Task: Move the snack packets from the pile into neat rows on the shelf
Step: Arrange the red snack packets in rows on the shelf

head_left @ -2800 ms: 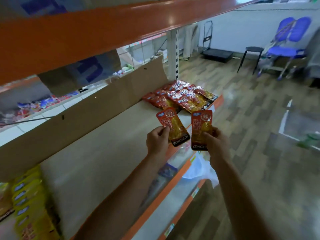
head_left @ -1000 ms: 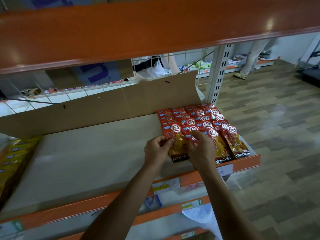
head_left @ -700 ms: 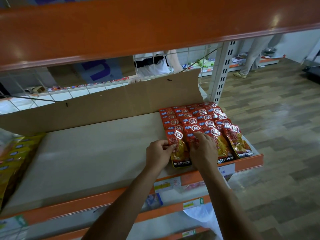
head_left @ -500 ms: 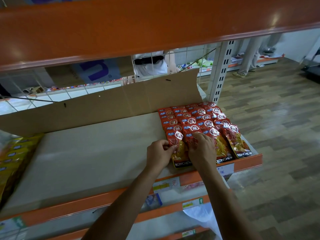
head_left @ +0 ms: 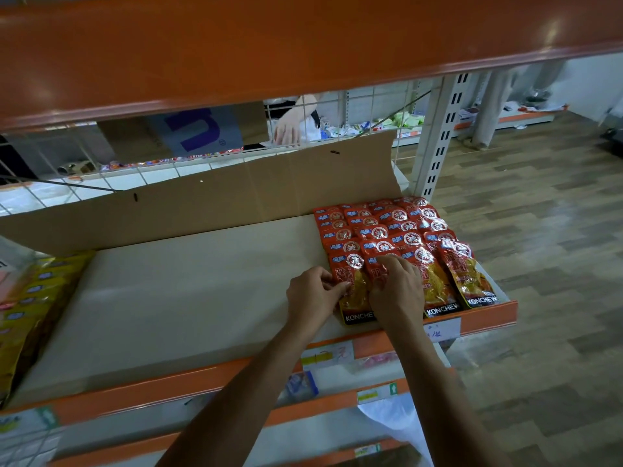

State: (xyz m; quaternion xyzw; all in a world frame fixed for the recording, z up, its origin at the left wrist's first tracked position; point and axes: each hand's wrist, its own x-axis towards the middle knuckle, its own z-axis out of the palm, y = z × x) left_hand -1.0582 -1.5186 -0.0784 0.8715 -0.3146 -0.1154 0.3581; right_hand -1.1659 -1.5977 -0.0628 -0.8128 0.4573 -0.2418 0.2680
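Note:
Red snack packets lie in overlapping rows at the right end of the shelf. At the front of the leftmost row lies one packet with a black KONCHEW strip. My left hand pinches its left edge with thumb and fingertips. My right hand lies curled over the packet beside it, hiding most of it, fingertips on its red top. Two more front packets lie to the right, at the shelf's orange lip.
A cardboard sheet stands along the shelf's back, with wire mesh and another person's hand behind it. Yellow packets fill the left end. An orange upper shelf hangs overhead. A white plastic bag sits below, right.
I carried two packets from mid-air to the shelf and laid them at the front of the two left rows. In the last half second my hands have barely shifted.

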